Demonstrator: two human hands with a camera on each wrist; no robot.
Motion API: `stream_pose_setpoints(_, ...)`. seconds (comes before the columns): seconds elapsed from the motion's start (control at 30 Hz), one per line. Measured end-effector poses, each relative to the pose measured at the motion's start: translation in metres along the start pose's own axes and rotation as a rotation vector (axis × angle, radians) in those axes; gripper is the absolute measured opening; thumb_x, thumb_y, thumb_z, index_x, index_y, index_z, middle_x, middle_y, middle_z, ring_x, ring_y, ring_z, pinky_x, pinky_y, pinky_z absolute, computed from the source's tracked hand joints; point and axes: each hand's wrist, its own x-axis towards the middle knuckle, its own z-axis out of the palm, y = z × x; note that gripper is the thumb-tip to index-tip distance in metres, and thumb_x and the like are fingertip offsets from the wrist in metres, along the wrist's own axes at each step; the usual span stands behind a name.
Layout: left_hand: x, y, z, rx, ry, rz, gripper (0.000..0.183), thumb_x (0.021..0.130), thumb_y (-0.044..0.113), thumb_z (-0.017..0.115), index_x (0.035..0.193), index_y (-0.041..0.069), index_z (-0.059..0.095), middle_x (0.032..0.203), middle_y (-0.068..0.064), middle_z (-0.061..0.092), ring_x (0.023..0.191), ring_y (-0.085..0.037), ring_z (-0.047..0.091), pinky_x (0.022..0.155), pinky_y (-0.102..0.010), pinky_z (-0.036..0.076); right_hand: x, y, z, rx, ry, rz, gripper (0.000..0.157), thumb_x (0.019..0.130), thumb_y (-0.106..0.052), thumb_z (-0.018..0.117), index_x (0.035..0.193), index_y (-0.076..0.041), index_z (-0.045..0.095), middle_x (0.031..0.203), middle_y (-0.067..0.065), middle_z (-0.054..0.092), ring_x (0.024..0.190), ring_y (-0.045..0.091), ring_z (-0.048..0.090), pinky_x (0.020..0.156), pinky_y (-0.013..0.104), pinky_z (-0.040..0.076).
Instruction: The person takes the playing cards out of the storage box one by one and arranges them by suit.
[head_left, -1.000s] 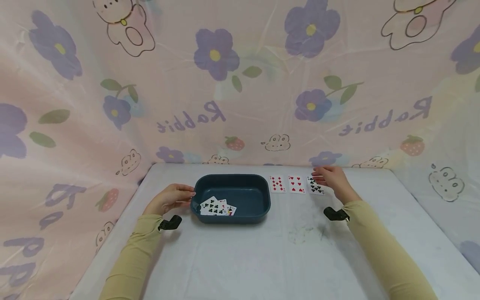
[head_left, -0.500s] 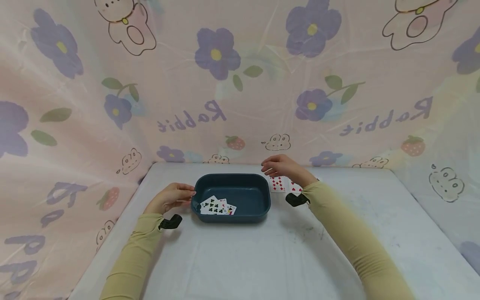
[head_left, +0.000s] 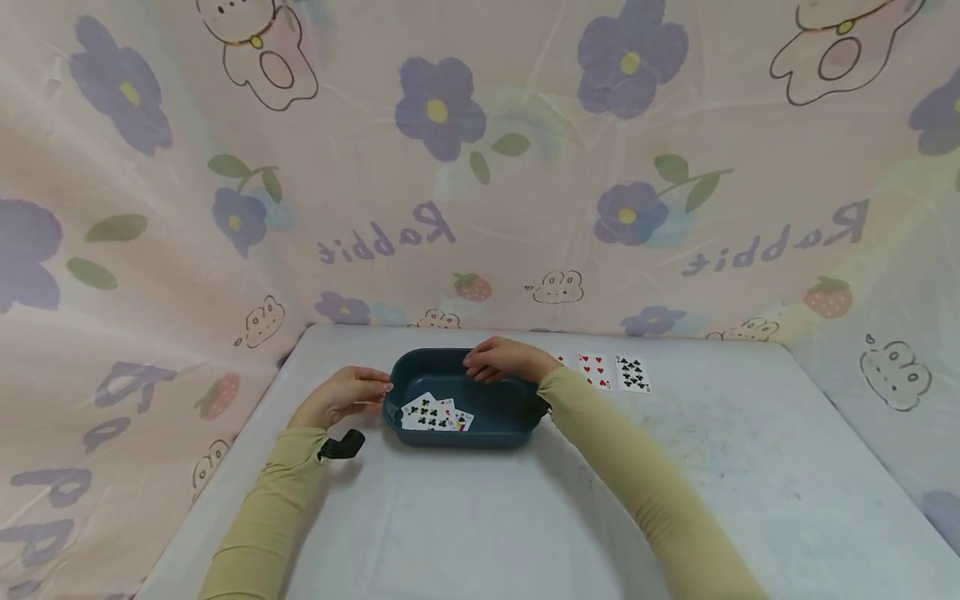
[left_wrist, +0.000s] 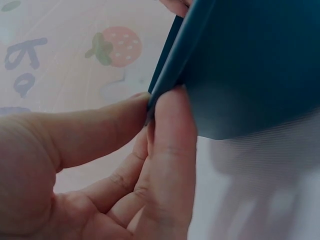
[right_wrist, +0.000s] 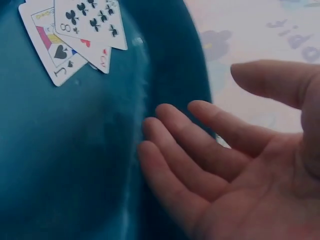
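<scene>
A dark blue rectangular plastic basin (head_left: 461,437) stands on the white table. My left hand (head_left: 345,396) pinches the rim at its left end; the left wrist view shows the thumb on one side of the basin wall and the forefinger on the other. Over the basin's far right part hovers my right hand (head_left: 506,360), its fingers loosely extended, with nothing between thumb and fingers in the right wrist view. Several overlapping playing cards (head_left: 431,412) lie face up at the basin's left front, among them an eight of clubs (right_wrist: 90,20) and a jack of spades (right_wrist: 47,45).
Right of the basin, playing cards lie face up in a row: a hearts card (head_left: 595,371) and a clubs card (head_left: 633,374), plus a red card mostly hidden by my right hand. A patterned curtain (head_left: 480,208) rises behind the table and along both sides.
My right hand has moved left from the clubs card, past the row of cards, to over the basin. The left hand keeps its hold on the rim, and the cards have stayed put.
</scene>
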Motion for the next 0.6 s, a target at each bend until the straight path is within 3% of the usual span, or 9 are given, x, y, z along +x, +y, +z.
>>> stream_pose_setpoints(0.17, -0.001, -0.001, 0.000, 0.001, -0.015, 0.011, 0.041, 0.093, 0.009, 0.062, 0.126, -0.011, 0.050, 0.112, -0.019, 0.060, 0.089, -0.020, 0.061, 0.076, -0.030, 0.053, 0.018, 0.007, 0.009, -0.020, -0.061, 0.035, 0.038, 0.097, -0.024, 0.057, 0.124, 0.002, 0.058, 0.112, 0.013, 0.065, 0.102, 0.022, 0.062, 0.088, 0.035, 0.049)
stream_pose_setpoints(0.37, -0.001, 0.000, -0.001, 0.003, -0.013, 0.005, 0.041, 0.093, 0.009, 0.062, 0.127, -0.011, 0.050, 0.114, -0.021, 0.059, 0.089, -0.020, 0.061, 0.076, -0.029, 0.053, 0.026, 0.004, 0.025, -0.010, -0.058, 0.080, 0.036, 0.098, -0.018, 0.054, 0.127, 0.003, 0.056, 0.118, 0.017, 0.062, 0.110, 0.027, 0.059, 0.091, 0.038, 0.048)
stream_pose_setpoints(0.6, -0.001, 0.001, 0.000, 0.001, -0.007, -0.011, 0.041, 0.093, 0.009, 0.062, 0.127, -0.010, 0.050, 0.114, -0.020, 0.060, 0.088, -0.020, 0.061, 0.076, -0.030, 0.054, 0.036, 0.001, 0.040, -0.010, -0.066, 0.088, 0.035, 0.097, -0.019, 0.056, 0.123, 0.004, 0.058, 0.111, 0.018, 0.063, 0.101, 0.030, 0.062, 0.084, 0.039, 0.051)
